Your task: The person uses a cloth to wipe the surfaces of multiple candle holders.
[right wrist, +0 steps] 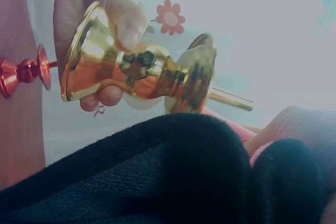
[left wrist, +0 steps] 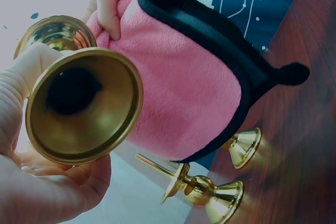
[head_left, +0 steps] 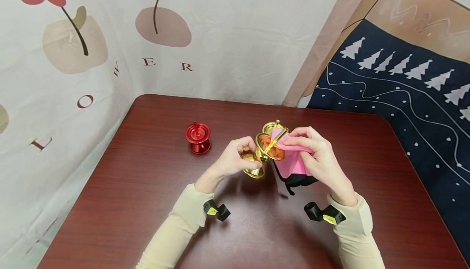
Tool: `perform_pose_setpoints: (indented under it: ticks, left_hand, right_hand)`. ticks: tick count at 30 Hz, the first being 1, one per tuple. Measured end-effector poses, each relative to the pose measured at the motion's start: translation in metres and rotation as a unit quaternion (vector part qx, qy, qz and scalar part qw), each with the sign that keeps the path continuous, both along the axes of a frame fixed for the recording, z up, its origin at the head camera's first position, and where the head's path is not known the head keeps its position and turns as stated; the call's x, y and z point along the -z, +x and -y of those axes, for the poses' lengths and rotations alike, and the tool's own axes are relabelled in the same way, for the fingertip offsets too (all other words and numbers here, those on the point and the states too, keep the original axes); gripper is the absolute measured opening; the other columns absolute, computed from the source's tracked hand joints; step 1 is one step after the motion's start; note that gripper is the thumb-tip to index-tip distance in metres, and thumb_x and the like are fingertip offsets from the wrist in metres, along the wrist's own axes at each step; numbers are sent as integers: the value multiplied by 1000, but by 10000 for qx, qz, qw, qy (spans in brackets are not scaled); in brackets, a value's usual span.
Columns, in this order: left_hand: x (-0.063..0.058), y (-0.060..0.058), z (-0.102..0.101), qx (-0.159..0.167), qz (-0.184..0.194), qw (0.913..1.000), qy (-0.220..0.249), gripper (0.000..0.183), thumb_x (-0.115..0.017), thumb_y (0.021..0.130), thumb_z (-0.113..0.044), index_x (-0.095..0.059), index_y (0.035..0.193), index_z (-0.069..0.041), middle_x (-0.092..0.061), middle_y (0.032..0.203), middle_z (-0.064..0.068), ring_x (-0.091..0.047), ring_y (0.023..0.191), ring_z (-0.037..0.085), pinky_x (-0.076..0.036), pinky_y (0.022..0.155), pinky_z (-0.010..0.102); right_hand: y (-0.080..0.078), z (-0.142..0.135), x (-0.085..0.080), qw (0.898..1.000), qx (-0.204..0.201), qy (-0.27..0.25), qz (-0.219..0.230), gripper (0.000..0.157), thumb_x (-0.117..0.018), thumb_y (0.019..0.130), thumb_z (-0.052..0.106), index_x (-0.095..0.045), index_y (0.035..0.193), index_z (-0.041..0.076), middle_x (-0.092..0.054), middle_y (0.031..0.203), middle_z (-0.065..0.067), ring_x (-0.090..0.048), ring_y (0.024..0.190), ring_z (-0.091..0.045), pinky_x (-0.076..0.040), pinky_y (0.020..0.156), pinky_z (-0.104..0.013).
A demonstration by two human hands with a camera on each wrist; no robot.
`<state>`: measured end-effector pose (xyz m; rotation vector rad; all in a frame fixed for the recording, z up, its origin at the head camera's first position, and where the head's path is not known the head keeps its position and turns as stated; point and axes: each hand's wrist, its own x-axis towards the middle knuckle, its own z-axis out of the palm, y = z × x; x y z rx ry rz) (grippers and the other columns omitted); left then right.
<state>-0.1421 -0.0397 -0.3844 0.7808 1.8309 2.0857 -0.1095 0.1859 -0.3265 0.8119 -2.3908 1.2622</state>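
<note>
My left hand [head_left: 235,158] grips a shiny gold candlestick [right wrist: 144,74] by its stem, tilted over on its side. In the left wrist view its hollow base faces the camera, while a thin tube sticks out of its dish in the right wrist view. A pink cloth [head_left: 292,165] with black edging is pinched in my right hand [head_left: 323,161]. One fold of the cloth meets the candlestick's tube and dish, and the rest hangs down towards the table.
Behind the held one stands a gold candlestick [left wrist: 202,190]; another gold base [left wrist: 245,148] shows partly behind the cloth in the left wrist view. A red candlestick [head_left: 198,137] stands left on the brown table [head_left: 154,203]. Printed curtains [head_left: 235,56] border the back.
</note>
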Motion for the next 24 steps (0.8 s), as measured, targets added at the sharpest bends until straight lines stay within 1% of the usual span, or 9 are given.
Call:
perform_pose_setpoints:
  ticks: [4, 8, 10, 12, 15, 17, 19, 21, 24]
  left_hand:
    - [2, 0, 0, -336, -2, 9994, 48, 24, -68, 66, 17, -48, 79, 10, -64, 75, 6, -57, 67, 5, -48, 59, 19]
    - [2, 0, -2, -1038, -283, 9941, -159, 25, -70, 65, 15, -51, 78, 7, -65, 79, 16, -57, 69, 7, -49, 62, 20]
    - [1, 1, -4, -1438, -465, 9877, -390, 26, -71, 63, 13, -52, 78, 4, -66, 81, 18, -57, 69, 8, -48, 64, 21]
    - [1, 1, -5, -1814, -649, 9788, -693, 26, -73, 62, 10, -54, 78, 1, -67, 81, 15, -57, 70, 10, -47, 65, 21]
    - [-1, 2, -7, -2275, -843, 9638, -1104, 25, -75, 62, 4, -56, 77, -2, -67, 79, 10, -57, 70, 12, -47, 64, 22]
    - [0, 2, -8, -2504, -938, 9548, -1298, 25, -76, 62, 1, -57, 77, -4, -67, 77, 7, -57, 69, 13, -47, 63, 23]
    - [0, 1, -8, -2681, -999, 9479, -1399, 25, -76, 62, -1, -57, 77, -5, -67, 77, 6, -58, 69, 14, -47, 62, 24]
    - [1, 0, -8, -2806, -1013, 9438, -1421, 25, -77, 63, -1, -57, 78, -4, -67, 78, 6, -58, 69, 14, -47, 61, 25]
    - [2, -1, -7, -2983, -908, 9409, -1319, 26, -76, 62, -1, -55, 78, -4, -67, 79, 9, -58, 69, 16, -47, 61, 26]
  right_hand:
    - [4, -2, -1, 9998, 158, 61, 63, 47, -44, 71, -27, -73, 94, 2, -59, 101, -9, -50, 98, -15, -41, 69, -15]
    - [10, -2, -1, 9992, 337, 42, 208, 47, -45, 71, -26, -72, 95, 3, -60, 103, -8, -50, 99, -15, -41, 67, -15]
    - [13, -1, -1, 9989, 411, 36, 225, 46, -46, 71, -26, -72, 96, 4, -60, 103, -7, -50, 98, -15, -41, 66, -15]
    - [16, 2, -1, 9986, 480, 13, 227, 46, -47, 72, -25, -72, 96, 5, -60, 103, -6, -50, 96, -15, -41, 65, -15]
    - [20, 8, 1, 9980, 602, -19, 191, 47, -48, 72, -24, -72, 98, 6, -60, 104, -5, -50, 95, -14, -41, 64, -15]
    - [23, 13, 3, 9975, 677, -84, 199, 48, -49, 71, -23, -72, 101, 6, -60, 105, -5, -50, 95, -14, -40, 63, -16]
    - [25, 18, 5, 9969, 711, -241, 253, 48, -49, 72, -23, -72, 102, 5, -60, 106, -6, -50, 96, -14, -41, 64, -16]
    - [27, 21, 7, 9953, 730, -515, 363, 46, -48, 72, -22, -71, 102, 4, -60, 106, -6, -50, 98, -13, -42, 64, -16]
    - [28, 22, 10, 9903, 738, -1030, 577, 42, -49, 72, -23, -70, 100, 0, -61, 104, -4, -52, 99, -13, -44, 66, -17]
